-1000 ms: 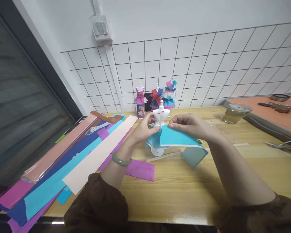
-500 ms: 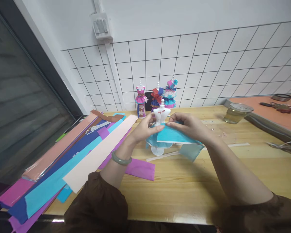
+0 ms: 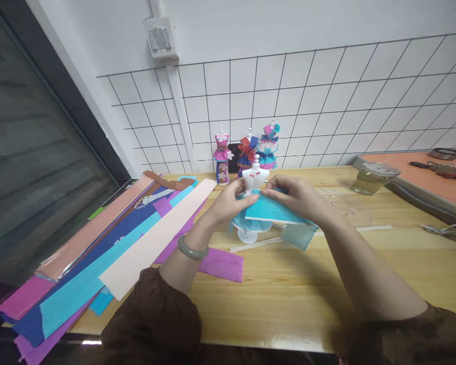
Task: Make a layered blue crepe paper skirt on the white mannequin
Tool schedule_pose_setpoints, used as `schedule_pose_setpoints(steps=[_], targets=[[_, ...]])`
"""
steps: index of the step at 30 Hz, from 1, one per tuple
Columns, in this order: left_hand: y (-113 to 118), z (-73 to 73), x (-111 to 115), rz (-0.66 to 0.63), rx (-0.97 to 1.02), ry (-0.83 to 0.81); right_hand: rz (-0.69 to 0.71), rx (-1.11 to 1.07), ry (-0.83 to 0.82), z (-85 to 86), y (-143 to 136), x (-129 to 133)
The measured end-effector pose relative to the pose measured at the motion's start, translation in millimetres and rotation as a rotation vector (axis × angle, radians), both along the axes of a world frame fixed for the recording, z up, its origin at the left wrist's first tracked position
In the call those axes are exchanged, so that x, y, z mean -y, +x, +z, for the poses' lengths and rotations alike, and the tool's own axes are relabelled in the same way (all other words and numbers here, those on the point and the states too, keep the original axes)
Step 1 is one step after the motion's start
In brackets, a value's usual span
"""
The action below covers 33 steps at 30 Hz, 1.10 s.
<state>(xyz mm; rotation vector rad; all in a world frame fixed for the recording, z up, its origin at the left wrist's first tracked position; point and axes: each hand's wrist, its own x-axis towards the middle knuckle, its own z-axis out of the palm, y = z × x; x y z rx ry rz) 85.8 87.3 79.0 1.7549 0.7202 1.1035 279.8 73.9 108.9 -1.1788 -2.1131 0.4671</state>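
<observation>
Blue paper [image 3: 271,209] raised, top edge between left hand [image 3: 231,202] and right hand [image 3: 294,195]

Holding blue paper [image 3: 279,209] at the waist of a white mannequin [image 3: 255,177], with left hand [image 3: 231,200] at its left side and right hand [image 3: 289,193] pinching the upper edge at its right. Wearing 1 green bangle [image 3: 192,248] on the left wrist. Behind, near the tiled wall [image 3: 243,81], 3 dressed mannequins [image 3: 222,157]. To the left, overlapping on the wooden table [image 3: 273,314], long paper strips [image 3: 163,230] in pink, blue, brown and purple. To the right, 1 lidded cup [image 3: 372,182] of yellowish liquid, beside an orange surface [image 3: 418,175].
</observation>
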Motion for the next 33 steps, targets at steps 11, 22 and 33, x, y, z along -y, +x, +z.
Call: schedule_pose_setpoints(steps=[11, 22, 33], targets=[[2.8, -5.4, -5.6, 0.056, 0.016, -0.005, -0.008, 0.000, 0.015, -0.7, -0.3, 0.1], [3.3, -4.1, -4.5, 0.056, 0.047, -0.022, -0.007, 0.011, 0.027, -0.5, -0.5, 0.2], [4.0, -5.8, -5.6, 0.082, 0.037, -0.016, 0.021, 0.068, 0.057, -0.6, 2.4, 0.1]])
